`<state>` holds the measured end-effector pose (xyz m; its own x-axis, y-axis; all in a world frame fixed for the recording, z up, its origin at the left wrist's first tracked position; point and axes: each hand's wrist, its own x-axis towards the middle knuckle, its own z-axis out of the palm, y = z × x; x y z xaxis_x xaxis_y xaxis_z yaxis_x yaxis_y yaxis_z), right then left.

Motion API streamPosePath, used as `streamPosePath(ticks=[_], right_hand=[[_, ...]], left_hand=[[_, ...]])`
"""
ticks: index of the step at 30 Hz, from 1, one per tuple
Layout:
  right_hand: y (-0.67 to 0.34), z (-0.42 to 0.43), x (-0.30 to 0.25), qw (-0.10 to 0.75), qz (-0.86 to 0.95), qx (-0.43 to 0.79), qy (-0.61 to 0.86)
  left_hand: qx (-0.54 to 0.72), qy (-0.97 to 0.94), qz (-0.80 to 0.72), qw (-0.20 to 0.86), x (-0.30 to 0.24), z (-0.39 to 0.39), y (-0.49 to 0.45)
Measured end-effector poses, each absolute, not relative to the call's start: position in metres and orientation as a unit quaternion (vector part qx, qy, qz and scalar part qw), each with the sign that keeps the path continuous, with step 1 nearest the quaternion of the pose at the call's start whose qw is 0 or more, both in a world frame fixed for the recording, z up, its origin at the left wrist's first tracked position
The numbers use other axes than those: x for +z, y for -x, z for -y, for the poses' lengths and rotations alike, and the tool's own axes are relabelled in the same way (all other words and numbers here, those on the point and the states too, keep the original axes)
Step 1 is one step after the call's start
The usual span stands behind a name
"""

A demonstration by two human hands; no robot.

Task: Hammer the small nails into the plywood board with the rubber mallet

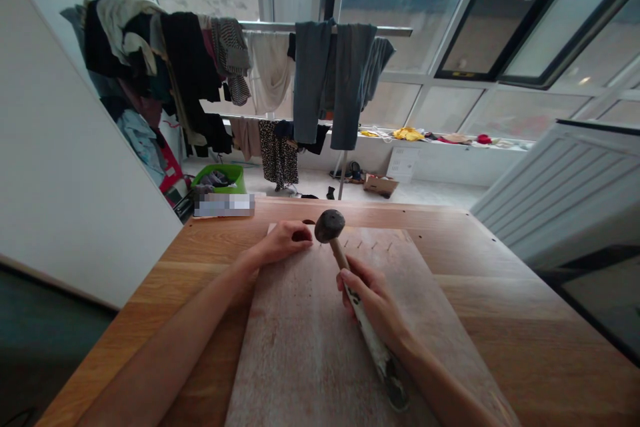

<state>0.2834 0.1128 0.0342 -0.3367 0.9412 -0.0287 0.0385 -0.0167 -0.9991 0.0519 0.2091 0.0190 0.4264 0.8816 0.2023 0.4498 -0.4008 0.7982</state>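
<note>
My right hand [367, 293] is closed around the handle of a mallet [370, 333] with a dark, rounded head [330, 225]. The mallet's head is raised above the far part of a worn wooden board [295, 340]. My left hand [289, 241] rests near the board's far left corner, thumb and fingers curled together in a pinch. Whatever is between those fingertips is too small to make out. A row of several thin nails [374, 245] stands in the board to the right of the mallet head, some of them leaning.
Under the board is a wooden table [480, 287] with a few small holes along its far edge. A blurred white item [224, 205] lies at its far left. Beyond are a clothes rack [400, 31] with hanging laundry, a green basket [235, 177] and a cardboard box [381, 185].
</note>
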Motion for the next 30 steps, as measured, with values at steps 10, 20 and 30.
streamPosePath(ticks=[10, 20, 30], right_hand=[[-0.280, -0.112, 0.037, 0.375, 0.589, 0.585, 0.412], [-0.280, -0.114, 0.030, 0.369, 0.604, 0.584, 0.397], [-0.286, -0.113, 0.036, 0.397, 0.578, 0.579, 0.417]], left_hand=[[0.342, -0.779, -0.412, 0.327, 0.015, -0.211, -0.053], [0.305, -0.795, -0.425, 0.307, 0.013, -0.218, -0.046], [0.197, -0.752, -0.618, 0.119, 0.045, -0.255, 0.148]])
